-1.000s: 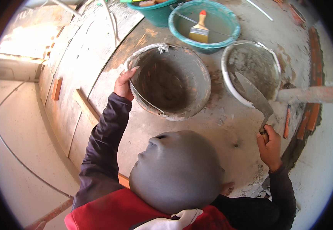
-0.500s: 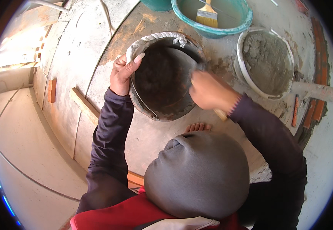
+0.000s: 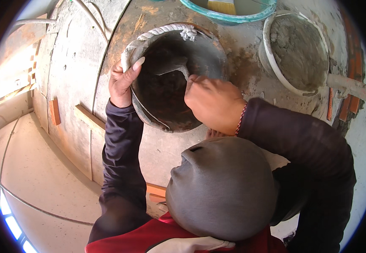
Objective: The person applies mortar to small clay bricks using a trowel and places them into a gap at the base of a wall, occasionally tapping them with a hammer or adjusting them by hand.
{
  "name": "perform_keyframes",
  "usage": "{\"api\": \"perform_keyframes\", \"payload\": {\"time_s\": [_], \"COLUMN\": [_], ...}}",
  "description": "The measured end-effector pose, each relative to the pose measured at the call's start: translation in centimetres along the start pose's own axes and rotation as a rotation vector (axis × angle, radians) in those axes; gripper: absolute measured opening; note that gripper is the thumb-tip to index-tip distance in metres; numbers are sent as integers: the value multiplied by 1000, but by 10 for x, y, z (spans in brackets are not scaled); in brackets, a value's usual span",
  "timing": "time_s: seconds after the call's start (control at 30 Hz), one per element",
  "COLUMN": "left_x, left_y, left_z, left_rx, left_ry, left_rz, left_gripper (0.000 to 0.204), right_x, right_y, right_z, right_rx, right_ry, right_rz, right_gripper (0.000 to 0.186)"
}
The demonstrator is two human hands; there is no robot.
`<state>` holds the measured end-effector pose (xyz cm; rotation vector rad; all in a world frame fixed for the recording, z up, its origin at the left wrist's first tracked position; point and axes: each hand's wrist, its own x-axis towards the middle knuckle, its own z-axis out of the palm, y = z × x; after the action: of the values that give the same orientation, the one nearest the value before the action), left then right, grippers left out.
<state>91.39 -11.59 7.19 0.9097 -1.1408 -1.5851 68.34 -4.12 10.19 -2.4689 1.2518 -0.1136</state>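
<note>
A dark, round bucket (image 3: 149, 114) with a whitish rope handle (image 3: 159, 30) stands on the floor in front of me. My left hand (image 3: 123, 82) is closed on its left rim, the thumb over the top edge. Inside the bucket, a trowel (image 3: 183, 70) with a grey, caked neck points toward the far left. My right hand (image 3: 214, 103) is wrapped round its handle, above the bucket's right side. The hand hides the handle, and the dark interior makes the trowel's blade hard to make out.
A white-rimmed bucket of grey mortar (image 3: 298, 50) stands at the right. Behind is a teal basin (image 3: 233, 17) of cloudy water with a wide brush (image 3: 222, 6). Wooden strips (image 3: 89, 119) and bricks (image 3: 54, 111) lie left. A pale pipe (image 3: 351, 87) runs beside the mortar.
My right hand has moved left and inward over the bucket, bringing the trowel's neck into sight. My left hand stays on the rim. The whole view has shifted slightly.
</note>
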Motion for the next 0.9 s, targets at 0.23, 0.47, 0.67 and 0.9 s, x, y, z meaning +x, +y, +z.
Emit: {"api": "perform_keyframes", "payload": {"time_s": [0.23,0.47,0.67,0.9], "left_x": [-3,4,8,1], "left_y": [1,5,2,2], "left_z": [-2,9,5,1], "left_rx": [56,79,14,137], "left_ry": [-20,-26,-61,-51], "left_rz": [61,10,23,77], "left_gripper": [25,21,21,21], "right_x": [1,10,-23,1], "right_y": [17,-13,13,36], "right_z": [-5,-28,3,-1], "right_rx": [226,-65,-30,305], "right_ry": [37,-51,-20,-58], "right_rz": [197,-33,-123,256], "right_gripper": [18,23,35,23]}}
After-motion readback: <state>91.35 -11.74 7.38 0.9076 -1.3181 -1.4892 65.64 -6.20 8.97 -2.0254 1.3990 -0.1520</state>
